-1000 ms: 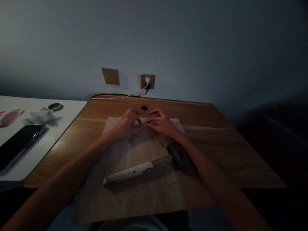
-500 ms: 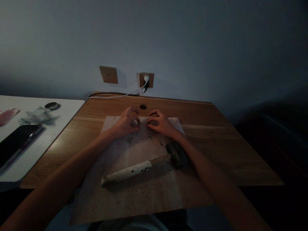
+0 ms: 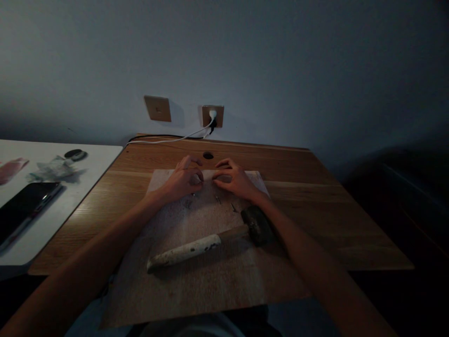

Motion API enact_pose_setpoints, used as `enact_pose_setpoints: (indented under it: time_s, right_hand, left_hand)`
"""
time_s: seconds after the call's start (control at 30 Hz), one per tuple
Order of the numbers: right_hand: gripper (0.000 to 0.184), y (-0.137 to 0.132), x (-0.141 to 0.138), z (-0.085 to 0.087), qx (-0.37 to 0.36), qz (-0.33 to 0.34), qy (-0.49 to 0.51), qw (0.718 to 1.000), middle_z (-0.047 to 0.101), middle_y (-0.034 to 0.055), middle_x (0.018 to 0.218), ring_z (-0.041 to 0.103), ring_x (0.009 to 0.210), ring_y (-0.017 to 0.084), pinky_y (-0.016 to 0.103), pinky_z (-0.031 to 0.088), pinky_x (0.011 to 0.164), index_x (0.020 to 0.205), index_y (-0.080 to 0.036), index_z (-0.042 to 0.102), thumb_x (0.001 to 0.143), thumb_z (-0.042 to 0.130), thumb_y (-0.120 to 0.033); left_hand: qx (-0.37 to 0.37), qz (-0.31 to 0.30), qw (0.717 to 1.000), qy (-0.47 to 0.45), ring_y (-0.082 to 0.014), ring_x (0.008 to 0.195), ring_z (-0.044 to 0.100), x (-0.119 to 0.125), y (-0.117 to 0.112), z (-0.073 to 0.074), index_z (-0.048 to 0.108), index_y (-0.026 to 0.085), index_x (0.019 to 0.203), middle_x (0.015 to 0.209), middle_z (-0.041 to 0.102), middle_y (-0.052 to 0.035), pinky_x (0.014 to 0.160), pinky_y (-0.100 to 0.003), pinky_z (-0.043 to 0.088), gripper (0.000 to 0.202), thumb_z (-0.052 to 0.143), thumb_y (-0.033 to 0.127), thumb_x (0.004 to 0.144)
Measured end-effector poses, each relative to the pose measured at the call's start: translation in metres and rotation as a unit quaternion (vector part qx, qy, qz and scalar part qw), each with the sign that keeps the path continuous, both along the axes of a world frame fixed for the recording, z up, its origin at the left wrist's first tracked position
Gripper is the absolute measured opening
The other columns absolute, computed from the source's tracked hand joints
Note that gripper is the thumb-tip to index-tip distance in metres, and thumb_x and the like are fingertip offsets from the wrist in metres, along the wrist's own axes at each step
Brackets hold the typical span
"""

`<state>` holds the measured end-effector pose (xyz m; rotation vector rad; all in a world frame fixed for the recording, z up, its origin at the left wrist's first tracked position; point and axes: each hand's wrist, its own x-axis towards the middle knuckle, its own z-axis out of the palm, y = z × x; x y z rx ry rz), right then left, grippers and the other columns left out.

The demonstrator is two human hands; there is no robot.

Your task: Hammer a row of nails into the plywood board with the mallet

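Both hands are at the far end of the board (image 3: 210, 285). The left hand (image 3: 184, 180) and right hand (image 3: 235, 180) sit close together, palms down, fingers curled with the tips drawn in. It's too dark to tell whether either one pinches anything.

On the board:
- The nails (image 3: 218, 200) lie loose just nearer than the hands, a few of them spread between the two wrists.
- The hammer (image 3: 210, 242) lies flat across the middle. Its head is by the right forearm and its pale handle points near-left.

Edges:
- The board lies on the desk (image 3: 315, 210) and its near edge overhangs the desk's near edge.
- The board's far edge stops short of the cable hole (image 3: 208, 155).
- A white cable (image 3: 168, 139) runs along the desk's back edge to the wall socket (image 3: 212, 115).

Room:
- There is bare desk to the right of the board, and a narrower strip to its left.
- The near half of the board, below the hammer, is bare.
- A white table (image 3: 70, 196) butts the desk on the left and carries a phone (image 3: 24, 208).
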<state>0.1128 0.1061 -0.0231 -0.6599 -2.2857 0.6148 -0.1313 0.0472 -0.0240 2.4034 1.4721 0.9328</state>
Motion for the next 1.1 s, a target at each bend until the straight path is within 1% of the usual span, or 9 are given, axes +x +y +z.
enact_pose_setpoints:
  time_s: [0.07,0.17,0.27,0.37,0.43,0.53,0.67,0.8,1.1]
  right_hand:
    - [0.005,0.0,0.0,0.001,-0.006,0.003,0.011,1.0,0.057,0.0084,0.121,0.062,0.115,0.022,0.044,0.05,0.107,0.091,-0.022,0.079,0.088,0.076,-0.024]
    - [0.004,-0.002,0.0,0.002,-0.019,0.003,0.009,1.0,0.057,0.0081,0.122,0.061,0.117,0.022,0.043,0.047,0.109,0.091,-0.022,0.08,0.088,0.077,-0.024]
    - [0.005,-0.003,0.001,0.004,-0.043,0.024,0.012,0.999,0.058,0.0075,0.123,0.06,0.119,0.022,0.043,0.045,0.111,0.091,-0.022,0.08,0.088,0.078,-0.026]
    - [0.009,-0.005,0.003,0.006,-0.062,0.056,0.011,0.996,0.059,0.0073,0.124,0.059,0.121,0.023,0.044,0.045,0.111,0.092,-0.023,0.08,0.087,0.08,-0.031]
    - [0.01,-0.006,0.004,0.006,-0.067,0.063,0.006,0.996,0.059,0.0071,0.124,0.058,0.122,0.023,0.044,0.044,0.111,0.092,-0.023,0.081,0.087,0.08,-0.032]
    - [0.009,-0.007,0.006,0.007,-0.065,0.068,0.003,0.996,0.06,0.0075,0.125,0.059,0.122,0.024,0.045,0.044,0.111,0.092,-0.023,0.081,0.088,0.08,-0.031]
    - [0.007,-0.008,0.008,0.006,-0.07,0.063,0.009,0.996,0.06,0.0073,0.124,0.059,0.122,0.023,0.044,0.044,0.111,0.092,-0.024,0.082,0.086,0.081,-0.028]
    - [0.008,-0.009,0.01,0.006,-0.091,0.06,0.014,0.994,0.06,0.0075,0.125,0.059,0.123,0.023,0.043,0.044,0.111,0.093,-0.023,0.082,0.087,0.08,-0.029]
    - [0.01,-0.01,0.011,0.006,-0.112,0.072,0.011,0.991,0.059,0.0074,0.126,0.059,0.123,0.023,0.042,0.043,0.111,0.092,-0.023,0.083,0.085,0.081,-0.03]
  left_hand:
    - [0.002,0.001,1.0,-0.005,-0.0301,0.128,0.052,0.001,0.0,0.001,0.072,0.021,0.086,0.132,0.053,-0.0086,0.115,-0.051,0.042,0.007,0.072,0.023,0.079]
    - [0.014,0.013,0.999,-0.034,-0.0267,0.125,0.054,0.001,0.0,0.001,0.071,0.021,0.088,0.126,0.053,-0.0082,0.111,-0.046,0.047,0.007,0.071,0.023,0.081]
    - [0.019,0.002,0.998,-0.055,-0.0247,0.121,0.057,0.002,0.0,0.001,0.071,0.02,0.088,0.122,0.053,-0.0086,0.108,-0.043,0.049,0.007,0.072,0.024,0.083]
    - [0.023,-0.021,0.998,-0.06,-0.0245,0.12,0.057,0.002,0.0,0.0,0.072,0.019,0.088,0.122,0.053,-0.0091,0.108,-0.043,0.049,0.008,0.073,0.026,0.085]
    - [0.026,-0.039,0.997,-0.06,-0.0245,0.12,0.057,0.002,-0.002,-0.001,0.073,0.019,0.089,0.123,0.053,-0.0095,0.108,-0.043,0.049,0.009,0.074,0.027,0.086]
    - [0.02,-0.063,0.996,-0.054,-0.0246,0.118,0.057,0.002,-0.005,-0.002,0.074,0.019,0.09,0.126,0.052,-0.0101,0.109,-0.044,0.048,0.009,0.074,0.027,0.087]
    - [-0.006,-0.084,0.996,-0.037,-0.0265,0.125,0.054,0.003,-0.011,0.002,0.076,0.02,0.091,0.13,0.052,-0.0107,0.112,-0.047,0.045,0.008,0.073,0.027,0.088]
    - [-0.017,-0.114,0.993,-0.03,-0.0261,0.127,0.052,0.003,-0.015,0.007,0.078,0.021,0.093,0.128,0.053,-0.0116,0.112,-0.045,0.045,0.011,0.071,0.029,0.092]
    - [-0.013,-0.127,0.991,-0.039,-0.026,0.125,0.056,0.003,-0.018,0.007,0.079,0.022,0.092,0.126,0.052,-0.0115,0.111,-0.043,0.046,0.012,0.073,0.032,0.092]
